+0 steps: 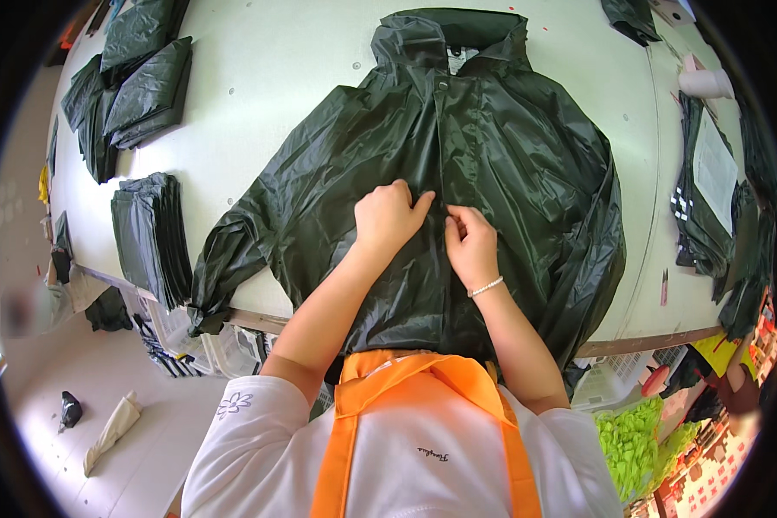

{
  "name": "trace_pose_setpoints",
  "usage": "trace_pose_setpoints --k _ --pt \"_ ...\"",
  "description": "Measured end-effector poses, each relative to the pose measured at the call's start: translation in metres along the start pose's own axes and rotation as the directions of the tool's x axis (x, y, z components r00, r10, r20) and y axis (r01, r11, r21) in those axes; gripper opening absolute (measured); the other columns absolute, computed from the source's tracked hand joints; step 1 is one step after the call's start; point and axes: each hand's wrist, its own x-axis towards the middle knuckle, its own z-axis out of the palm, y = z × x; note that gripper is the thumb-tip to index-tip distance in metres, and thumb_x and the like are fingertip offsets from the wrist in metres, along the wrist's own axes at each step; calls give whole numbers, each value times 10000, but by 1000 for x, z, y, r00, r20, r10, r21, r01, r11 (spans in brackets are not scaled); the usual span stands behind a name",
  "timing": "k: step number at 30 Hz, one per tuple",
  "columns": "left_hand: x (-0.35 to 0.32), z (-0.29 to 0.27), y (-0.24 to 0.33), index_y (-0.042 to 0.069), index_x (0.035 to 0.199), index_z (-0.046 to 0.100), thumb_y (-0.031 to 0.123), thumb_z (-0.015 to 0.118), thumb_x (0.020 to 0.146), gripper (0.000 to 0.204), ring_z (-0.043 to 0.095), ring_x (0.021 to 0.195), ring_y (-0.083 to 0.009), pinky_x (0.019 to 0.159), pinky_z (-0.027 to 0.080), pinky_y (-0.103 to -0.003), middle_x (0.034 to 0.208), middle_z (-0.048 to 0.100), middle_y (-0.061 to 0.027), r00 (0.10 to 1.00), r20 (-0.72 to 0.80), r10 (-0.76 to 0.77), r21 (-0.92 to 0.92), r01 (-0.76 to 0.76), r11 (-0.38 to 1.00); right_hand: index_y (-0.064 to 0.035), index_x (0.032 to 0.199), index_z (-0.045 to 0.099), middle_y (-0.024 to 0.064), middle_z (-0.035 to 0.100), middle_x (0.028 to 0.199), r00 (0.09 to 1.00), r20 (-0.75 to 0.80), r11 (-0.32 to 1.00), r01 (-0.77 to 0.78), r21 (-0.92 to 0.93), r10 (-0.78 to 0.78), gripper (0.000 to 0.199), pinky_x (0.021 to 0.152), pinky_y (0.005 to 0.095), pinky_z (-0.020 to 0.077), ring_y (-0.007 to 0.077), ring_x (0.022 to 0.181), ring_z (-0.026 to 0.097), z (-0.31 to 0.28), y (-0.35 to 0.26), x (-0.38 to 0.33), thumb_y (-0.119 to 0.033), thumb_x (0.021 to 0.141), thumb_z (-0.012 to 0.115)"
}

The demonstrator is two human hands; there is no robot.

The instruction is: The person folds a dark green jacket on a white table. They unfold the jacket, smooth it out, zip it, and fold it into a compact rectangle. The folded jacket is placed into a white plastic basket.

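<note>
A dark green rain jacket [527, 164] lies spread front up on the table, its collar at the far end and its hem toward me. My left hand [387, 217] is closed on the left side of the front placket, thumb pointing at the centre line. Just right of the placket, my right hand [472, 245], with a beaded bracelet at the wrist, pinches the fabric edge between thumb and curled fingers. The fingertips partly hide what they grip. Above the hands a snap button [443, 85] shows near the collar.
On the white table [259, 78], folded dark green garments [149, 86] and a neat stack [153, 233] lie at left. A paper sheet [715, 173] rests on garments at right, near a white thread cone [706, 84] and small snips [664, 287]. Bright yellow-green fabric [628, 449] is below right.
</note>
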Motion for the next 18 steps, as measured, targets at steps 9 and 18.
trace_pose_setpoints --k 9,18 --pt "-1 25 -24 52 756 507 258 505 940 277 501 500 -97 453 395 -244 602 516 -18 908 376 184 -756 186 628 37 908 655 74 604 749 997 -14 950 -70 303 78 141 605 246 482 141 645 608 10 -8 -1 -39 790 667" --pt "-25 22 -16 14 901 444 210 455 950 202 533 518 -138 493 432 -286 660 546 -81 965 223 134 -759 86 645 57 826 633 113 653 708 993 82 994 -90 62 85 162 585 276 478 140 610 608 11 1 1 -92 795 687"
